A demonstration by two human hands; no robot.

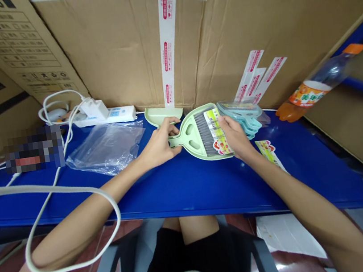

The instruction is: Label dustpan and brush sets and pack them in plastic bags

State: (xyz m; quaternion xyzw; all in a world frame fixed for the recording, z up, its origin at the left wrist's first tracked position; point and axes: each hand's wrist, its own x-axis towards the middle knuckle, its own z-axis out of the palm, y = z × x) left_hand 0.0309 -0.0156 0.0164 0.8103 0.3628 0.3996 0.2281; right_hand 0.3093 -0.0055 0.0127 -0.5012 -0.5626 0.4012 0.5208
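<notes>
The person's left hand (162, 144) pinches the handle of one pale green plastic dustpan (185, 130), held above the blue table (188, 186). The right hand (237, 137) grips its wide end, beside one printed yellow-and-white paper label (216, 131) across one grey-bristled brush (205, 133) nested inside. A second green plastic pan (156, 114) lies behind; one loose paper label (269, 153) and a pale blue plastic stack (249, 122), its count unclear, lie right. One crumpled clear plastic bag (108, 146) lies left.
</notes>
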